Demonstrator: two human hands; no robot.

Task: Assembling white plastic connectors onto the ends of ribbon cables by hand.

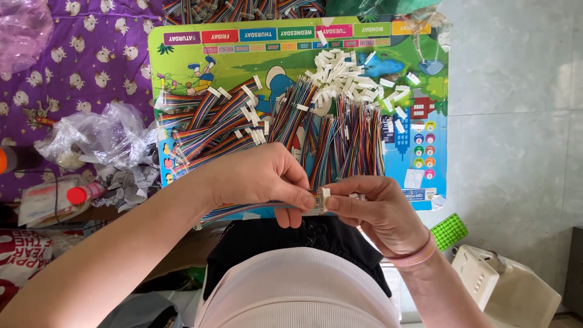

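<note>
My left hand (261, 179) pinches the end of a flat rainbow ribbon cable (234, 211) that trails left below my wrist. My right hand (373, 209) holds a small white plastic connector (323, 198) against that cable end, thumb and forefinger closed on it. Both hands meet at the near edge of a colourful children's board (425, 121) used as a small table. Several bundles of multicoloured cables (291, 124) lie on it, and a pile of loose white connectors (346, 76) sits at its far side.
A crumpled clear plastic bag (97, 136) and a red-capped bottle (85, 193) lie at left on a purple patterned cloth (91, 54). A green gridded object (449, 231) and a white plastic container (504, 285) sit on the pale tiled floor at right.
</note>
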